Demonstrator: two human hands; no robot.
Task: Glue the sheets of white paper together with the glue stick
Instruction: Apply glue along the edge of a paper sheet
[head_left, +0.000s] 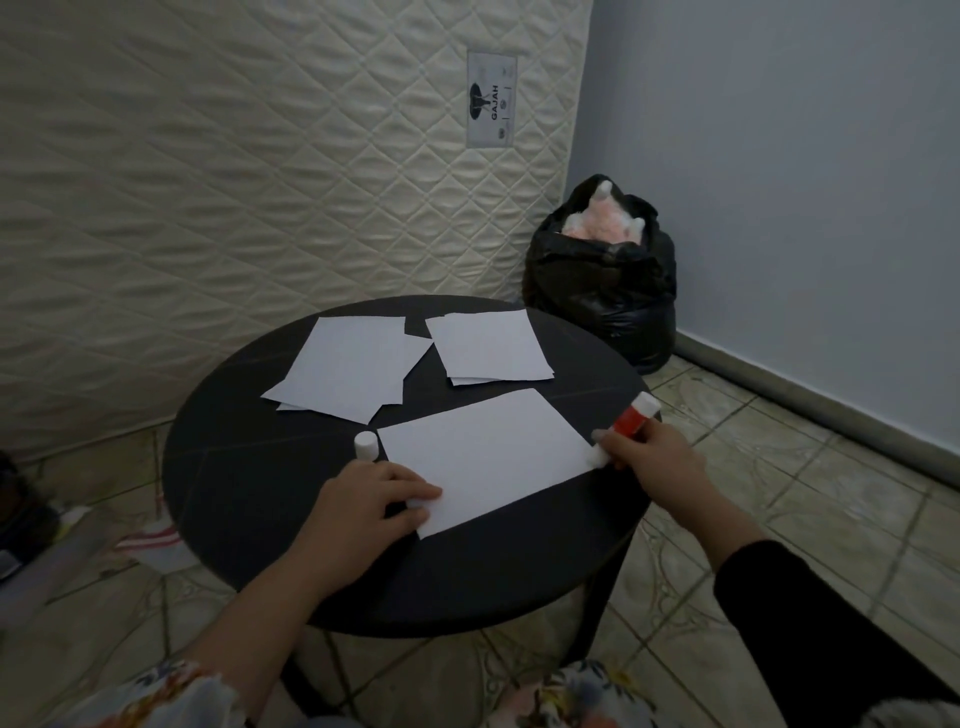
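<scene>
Fingers: left hand (371, 496) presses the sheet (483, 457) flat; right hand (649, 452) grips the glue stick (631, 418).
Paper: light, floppy; likely best pinned near edges.

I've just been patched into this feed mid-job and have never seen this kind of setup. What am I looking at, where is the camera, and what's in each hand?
There is no machine here: a person works with two bare hands. The one picture comes from a camera worn on their head, looking forward and down.

On the round dark table one white sheet lies nearest the person. The left hand rests on its near left corner, holding it flat. The right hand grips a red glue stick at the sheet's right edge; whether its tip touches the paper is hidden by the fingers. A small white cap stands just left of the sheet.

Farther back lie two loose piles of paper, the left pile and the right pile. Behind the table stand a mattress and a black bag.
</scene>
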